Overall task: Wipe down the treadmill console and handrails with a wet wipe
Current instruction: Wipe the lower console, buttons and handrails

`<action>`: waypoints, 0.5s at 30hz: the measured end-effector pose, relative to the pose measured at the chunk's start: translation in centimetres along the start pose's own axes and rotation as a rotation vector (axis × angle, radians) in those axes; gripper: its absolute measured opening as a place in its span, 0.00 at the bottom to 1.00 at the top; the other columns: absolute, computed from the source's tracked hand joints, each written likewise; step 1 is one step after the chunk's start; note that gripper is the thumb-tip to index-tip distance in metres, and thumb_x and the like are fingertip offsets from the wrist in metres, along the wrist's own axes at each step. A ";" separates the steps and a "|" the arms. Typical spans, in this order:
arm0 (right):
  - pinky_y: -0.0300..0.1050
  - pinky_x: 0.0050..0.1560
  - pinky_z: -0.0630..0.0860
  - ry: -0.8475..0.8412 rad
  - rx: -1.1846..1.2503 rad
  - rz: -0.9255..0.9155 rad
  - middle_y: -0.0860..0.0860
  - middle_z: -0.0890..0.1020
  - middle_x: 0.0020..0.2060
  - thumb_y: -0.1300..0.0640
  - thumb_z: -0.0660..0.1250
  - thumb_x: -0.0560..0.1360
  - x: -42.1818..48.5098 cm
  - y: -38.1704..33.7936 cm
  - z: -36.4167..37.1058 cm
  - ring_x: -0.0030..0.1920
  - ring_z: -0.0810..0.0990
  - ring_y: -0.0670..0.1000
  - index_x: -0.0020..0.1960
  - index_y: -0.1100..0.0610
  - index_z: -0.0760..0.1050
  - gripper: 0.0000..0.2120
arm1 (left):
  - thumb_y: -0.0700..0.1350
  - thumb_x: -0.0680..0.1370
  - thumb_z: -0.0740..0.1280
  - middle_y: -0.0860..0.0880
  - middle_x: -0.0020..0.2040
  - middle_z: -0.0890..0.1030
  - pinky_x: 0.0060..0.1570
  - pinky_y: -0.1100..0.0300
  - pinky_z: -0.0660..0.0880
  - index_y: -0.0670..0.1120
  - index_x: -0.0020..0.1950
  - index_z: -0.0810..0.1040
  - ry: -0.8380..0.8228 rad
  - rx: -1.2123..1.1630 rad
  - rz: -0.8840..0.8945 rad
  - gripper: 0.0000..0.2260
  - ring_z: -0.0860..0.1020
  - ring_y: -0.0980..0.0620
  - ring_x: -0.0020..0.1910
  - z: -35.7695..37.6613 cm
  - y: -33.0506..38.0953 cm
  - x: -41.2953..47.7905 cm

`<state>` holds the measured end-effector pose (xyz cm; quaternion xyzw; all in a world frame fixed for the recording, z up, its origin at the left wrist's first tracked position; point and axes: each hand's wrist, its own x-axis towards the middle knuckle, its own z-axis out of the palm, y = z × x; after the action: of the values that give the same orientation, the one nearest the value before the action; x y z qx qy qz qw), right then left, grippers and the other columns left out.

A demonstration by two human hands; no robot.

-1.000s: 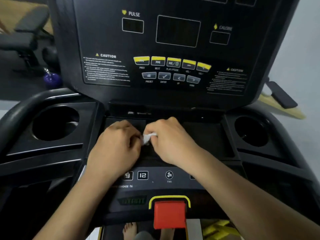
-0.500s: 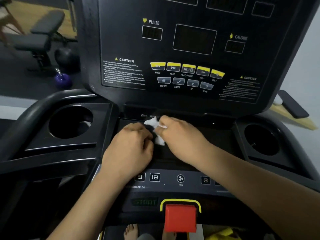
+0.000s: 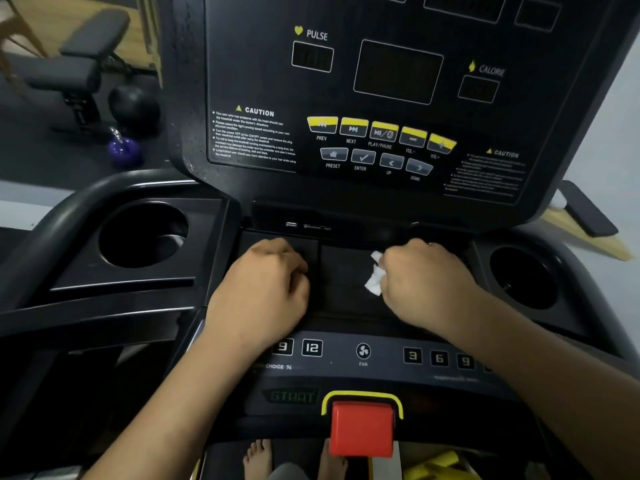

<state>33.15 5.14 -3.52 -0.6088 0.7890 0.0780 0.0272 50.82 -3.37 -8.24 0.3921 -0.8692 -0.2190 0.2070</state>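
The black treadmill console (image 3: pixel 363 81) fills the upper view, with yellow and grey buttons (image 3: pixel 381 133) below its dark displays. My right hand (image 3: pixel 426 282) grips a crumpled white wet wipe (image 3: pixel 374 278) over the flat tray (image 3: pixel 343 271) under the console. My left hand (image 3: pixel 266 289) rests on the tray's left part with its fingers curled and nothing visible in them. A gap of bare tray separates the two hands. The black left handrail (image 3: pixel 69 209) curves along the left side.
A cup holder (image 3: pixel 142 233) sits left of the tray and another cup holder (image 3: pixel 523 275) right of it. A red safety key (image 3: pixel 362 427) lies below a row of number buttons (image 3: pixel 363 351). A weight bench (image 3: pixel 79 64) and a purple kettlebell (image 3: pixel 123 150) stand on the floor at left.
The hands were together on the wipe; now they have parted. My right hand carried the wipe to the right and my left hand let go of it.
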 end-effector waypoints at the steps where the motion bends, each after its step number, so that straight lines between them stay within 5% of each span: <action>1: 0.43 0.39 0.68 -0.017 0.076 0.026 0.52 0.74 0.38 0.56 0.57 0.77 -0.2 0.1 0.2 0.43 0.77 0.57 0.45 0.55 0.74 0.07 | 0.46 0.70 0.58 0.51 0.45 0.81 0.48 0.54 0.77 0.45 0.46 0.85 -0.005 -0.002 -0.003 0.16 0.79 0.49 0.49 0.0 0.0 -0.1; 6: 0.43 0.32 0.62 -0.035 0.369 -0.040 0.52 0.73 0.32 0.60 0.59 0.74 0.5 -1.2 1.1 0.36 0.74 0.58 0.31 0.56 0.66 0.13 | 0.48 0.71 0.57 0.51 0.45 0.81 0.47 0.54 0.78 0.45 0.45 0.85 0.011 -0.006 -0.006 0.17 0.79 0.49 0.48 0.2 0.1 0.3; 9: 0.43 0.38 0.65 -0.013 0.420 -0.104 0.51 0.75 0.42 0.62 0.60 0.75 2.1 -4.2 1.3 0.44 0.78 0.57 0.40 0.54 0.74 0.07 | 0.53 0.72 0.54 0.50 0.42 0.80 0.43 0.50 0.78 0.44 0.43 0.84 0.010 -0.008 0.035 0.21 0.79 0.48 0.44 0.2 -0.1 0.2; 12: 0.47 0.49 0.68 0.094 0.184 -0.129 0.52 0.74 0.53 0.61 0.59 0.77 2.6 -4.2 1.5 0.56 0.74 0.56 0.58 0.56 0.76 0.12 | 0.48 0.71 0.56 0.50 0.44 0.82 0.48 0.52 0.79 0.44 0.45 0.85 0.007 0.010 0.029 0.18 0.80 0.48 0.47 0.3 -0.3 0.3; 15: 0.49 0.53 0.65 0.185 -0.068 -0.118 0.52 0.76 0.54 0.58 0.61 0.77 2.0 -2.4 1.9 0.58 0.72 0.56 0.57 0.54 0.79 0.12 | 0.45 0.70 0.59 0.50 0.45 0.82 0.51 0.54 0.78 0.44 0.46 0.85 0.017 0.018 0.016 0.16 0.80 0.49 0.49 0.3 -0.2 0.2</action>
<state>34.82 2.92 -5.93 -0.6594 0.7478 0.0468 -0.0618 50.63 -3.57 -8.56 0.3888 -0.8724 -0.2063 0.2125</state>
